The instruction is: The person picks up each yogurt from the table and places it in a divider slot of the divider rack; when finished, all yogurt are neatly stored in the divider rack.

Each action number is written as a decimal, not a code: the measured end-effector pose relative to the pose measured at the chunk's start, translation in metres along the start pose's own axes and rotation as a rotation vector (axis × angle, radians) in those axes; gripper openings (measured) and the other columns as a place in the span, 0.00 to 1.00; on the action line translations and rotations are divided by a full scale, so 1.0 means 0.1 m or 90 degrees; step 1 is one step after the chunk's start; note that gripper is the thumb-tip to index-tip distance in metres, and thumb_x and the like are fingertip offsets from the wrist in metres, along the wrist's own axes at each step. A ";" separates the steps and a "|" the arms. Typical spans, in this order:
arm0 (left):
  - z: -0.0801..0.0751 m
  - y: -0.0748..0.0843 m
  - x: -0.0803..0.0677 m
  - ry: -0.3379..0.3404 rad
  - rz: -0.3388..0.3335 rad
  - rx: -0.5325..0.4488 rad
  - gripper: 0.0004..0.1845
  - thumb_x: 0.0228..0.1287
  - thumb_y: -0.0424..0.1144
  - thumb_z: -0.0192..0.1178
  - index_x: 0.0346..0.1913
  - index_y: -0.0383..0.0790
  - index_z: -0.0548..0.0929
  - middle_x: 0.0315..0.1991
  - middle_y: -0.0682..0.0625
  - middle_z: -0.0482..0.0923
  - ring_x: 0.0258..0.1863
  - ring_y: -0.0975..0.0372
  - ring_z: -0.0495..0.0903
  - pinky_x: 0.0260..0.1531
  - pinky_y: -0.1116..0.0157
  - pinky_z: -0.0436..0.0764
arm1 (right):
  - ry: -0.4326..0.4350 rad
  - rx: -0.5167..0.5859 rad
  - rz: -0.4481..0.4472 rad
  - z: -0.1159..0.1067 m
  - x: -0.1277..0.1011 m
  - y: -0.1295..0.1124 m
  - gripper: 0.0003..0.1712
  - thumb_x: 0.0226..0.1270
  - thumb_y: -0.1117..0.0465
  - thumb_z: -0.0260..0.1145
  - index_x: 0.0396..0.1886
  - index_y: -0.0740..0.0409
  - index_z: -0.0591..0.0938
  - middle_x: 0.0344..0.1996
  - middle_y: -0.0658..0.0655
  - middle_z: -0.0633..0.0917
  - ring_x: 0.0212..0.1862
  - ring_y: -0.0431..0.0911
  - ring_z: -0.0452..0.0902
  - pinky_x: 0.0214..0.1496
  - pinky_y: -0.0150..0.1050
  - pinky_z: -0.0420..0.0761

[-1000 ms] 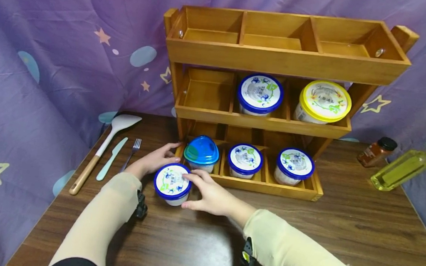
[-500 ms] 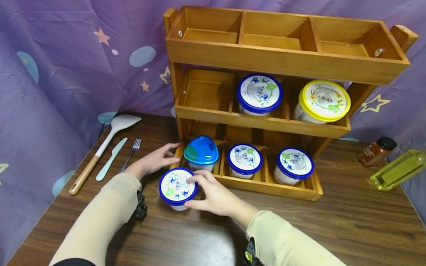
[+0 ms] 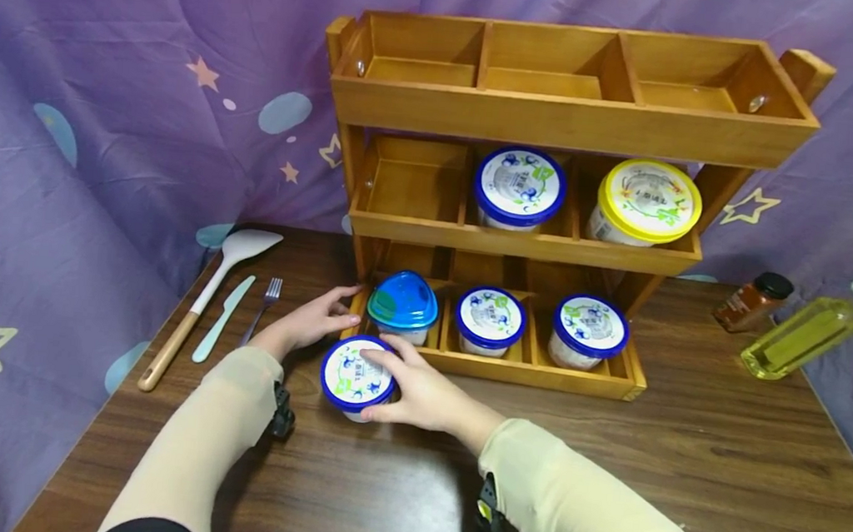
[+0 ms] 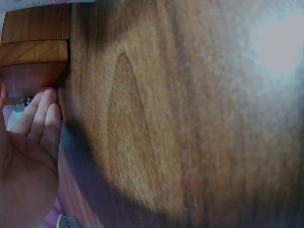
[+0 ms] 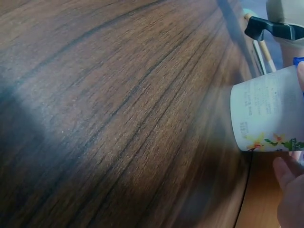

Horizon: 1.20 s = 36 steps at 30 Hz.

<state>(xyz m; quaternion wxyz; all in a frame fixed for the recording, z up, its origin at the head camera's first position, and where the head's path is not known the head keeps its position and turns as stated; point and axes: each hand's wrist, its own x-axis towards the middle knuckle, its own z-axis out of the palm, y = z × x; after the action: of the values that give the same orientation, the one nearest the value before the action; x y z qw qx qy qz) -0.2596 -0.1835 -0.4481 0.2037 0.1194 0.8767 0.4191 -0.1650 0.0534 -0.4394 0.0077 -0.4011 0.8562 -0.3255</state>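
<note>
My right hand (image 3: pixel 417 386) holds a white tub with a blue-rimmed, blueberry-printed lid (image 3: pixel 349 368), fingers over the lid and thumb at the near side. In the right wrist view the tub (image 5: pixel 268 114) shows a pale printed wall with orange flowers. Whether its base touches the table cannot be told. My left hand (image 3: pixel 311 320) rests its extended fingers against the lower left end of the wooden rack (image 3: pixel 531 373). In the left wrist view, those fingers (image 4: pixel 46 121) lie along the rack's end (image 4: pixel 35 52). Just behind the held tub, a blue three-cornered-lid container (image 3: pixel 403 299) sits in the bottom-left compartment.
Two blue-lidded tubs fill the other bottom compartments; a blue-lidded tub (image 3: pixel 520 186) and a yellow-lidded tub (image 3: pixel 650 202) stand on the middle tier. Left lie a spatula (image 3: pixel 201 307), knife (image 3: pixel 223 318) and fork (image 3: pixel 265 308). Right are a spice jar (image 3: pixel 754 304) and oil bottle (image 3: pixel 804 337).
The held tub has shifted a little right and toward me, its lid slightly turned. My right hand's fingers now reach further over the lid. My left hand stays at the rack.
</note>
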 end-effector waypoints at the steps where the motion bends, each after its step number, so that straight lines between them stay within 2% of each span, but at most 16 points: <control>1: 0.00 0.00 0.00 0.000 0.000 -0.002 0.37 0.65 0.53 0.56 0.73 0.48 0.54 0.58 0.34 0.69 0.55 0.47 0.72 0.54 0.50 0.70 | -0.002 0.001 -0.001 0.00 0.00 0.00 0.44 0.48 0.47 0.76 0.65 0.55 0.69 0.65 0.68 0.61 0.64 0.60 0.62 0.62 0.49 0.66; 8: 0.00 0.01 0.00 -0.004 -0.004 0.008 0.38 0.66 0.55 0.54 0.73 0.48 0.53 0.59 0.35 0.68 0.55 0.46 0.71 0.55 0.49 0.69 | -0.002 0.002 -0.001 -0.01 -0.01 0.00 0.47 0.46 0.45 0.76 0.65 0.55 0.70 0.66 0.63 0.63 0.65 0.56 0.62 0.63 0.46 0.65; 13: -0.02 0.00 0.00 -0.007 -0.006 0.013 0.38 0.65 0.55 0.54 0.73 0.48 0.53 0.59 0.34 0.68 0.56 0.46 0.70 0.56 0.48 0.68 | 0.013 -0.018 -0.035 -0.09 -0.02 -0.06 0.49 0.44 0.45 0.77 0.66 0.57 0.69 0.66 0.60 0.65 0.65 0.53 0.62 0.63 0.44 0.65; 22: -0.02 -0.01 0.03 -0.006 -0.015 -0.010 0.36 0.67 0.52 0.54 0.73 0.48 0.54 0.58 0.35 0.70 0.56 0.47 0.71 0.57 0.50 0.66 | 0.011 -0.004 -0.061 -0.43 0.01 -0.24 0.50 0.44 0.47 0.78 0.66 0.59 0.69 0.66 0.59 0.65 0.65 0.53 0.63 0.62 0.45 0.67; 25: -0.01 0.01 0.01 -0.005 -0.013 -0.013 0.34 0.68 0.49 0.54 0.73 0.48 0.54 0.62 0.36 0.67 0.61 0.47 0.66 0.60 0.48 0.62 | 0.022 -0.006 -0.065 -0.58 0.03 -0.28 0.50 0.43 0.48 0.78 0.66 0.59 0.69 0.66 0.59 0.64 0.66 0.53 0.62 0.63 0.45 0.66; 28: -0.02 0.04 0.00 0.002 0.019 -0.012 0.35 0.67 0.48 0.54 0.73 0.45 0.55 0.67 0.39 0.61 0.66 0.47 0.59 0.64 0.48 0.54 | 0.040 -0.012 -0.075 -0.74 0.06 -0.32 0.50 0.43 0.48 0.78 0.66 0.60 0.69 0.67 0.59 0.65 0.66 0.53 0.61 0.63 0.45 0.66; 32: -0.01 0.03 0.01 0.005 0.094 -0.036 0.35 0.67 0.49 0.55 0.72 0.42 0.56 0.70 0.43 0.57 0.69 0.51 0.54 0.66 0.51 0.50 | 0.064 -0.019 -0.085 -0.97 0.12 -0.37 0.51 0.42 0.48 0.79 0.66 0.60 0.68 0.67 0.58 0.64 0.67 0.51 0.60 0.64 0.44 0.64; 34: -0.01 0.01 0.01 0.013 0.108 -0.043 0.37 0.65 0.50 0.57 0.72 0.42 0.55 0.70 0.43 0.57 0.69 0.51 0.54 0.66 0.52 0.50 | 0.079 -0.023 -0.090 -1.08 0.15 -0.40 0.51 0.41 0.49 0.79 0.66 0.61 0.68 0.67 0.59 0.64 0.67 0.51 0.60 0.64 0.45 0.63; 36: 0.00 0.00 0.02 0.009 0.096 -0.048 0.40 0.63 0.50 0.59 0.73 0.43 0.53 0.71 0.42 0.55 0.70 0.51 0.52 0.66 0.51 0.49 | 0.094 -0.023 -0.096 -1.20 0.18 -0.44 0.51 0.41 0.50 0.80 0.66 0.62 0.68 0.66 0.59 0.64 0.67 0.51 0.60 0.65 0.45 0.63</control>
<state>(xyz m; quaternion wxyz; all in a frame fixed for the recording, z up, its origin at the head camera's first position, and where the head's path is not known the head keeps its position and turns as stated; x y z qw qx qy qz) -0.2611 -0.1829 -0.4479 0.1693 0.1747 0.8503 0.4667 -0.1804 0.0868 -0.3159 -0.0871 -0.4394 0.8276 -0.3383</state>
